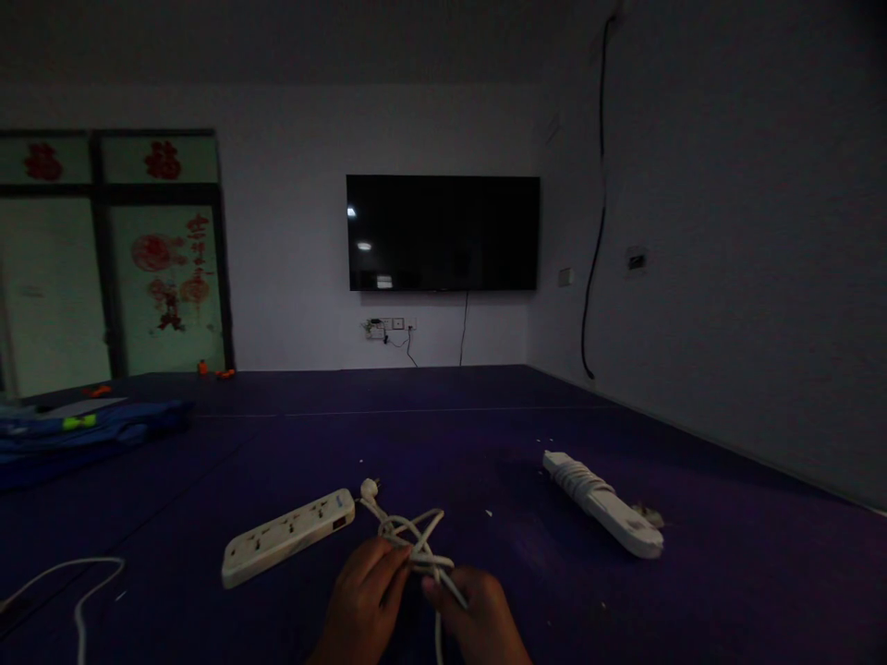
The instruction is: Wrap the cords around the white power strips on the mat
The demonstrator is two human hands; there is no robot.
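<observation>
A white power strip (287, 537) lies on the dark purple floor mat (485, 434). Its white cable (408, 531) is tangled in loops in front of me, with the plug (370, 487) lying free at the far end. My left hand (364, 600) and my right hand (478, 614) are both closed on the tangled cable, pinching it near the knot. A second white power strip (601, 503), with its cord wound round it, lies to the right, apart from my hands.
Another white cable (76, 577) curls at the lower left. Blue fabric (76, 439) with a green item lies at the left. A black TV (443, 233) hangs on the far wall above wall sockets (388, 325). A decorated glass door (111, 268) stands at left.
</observation>
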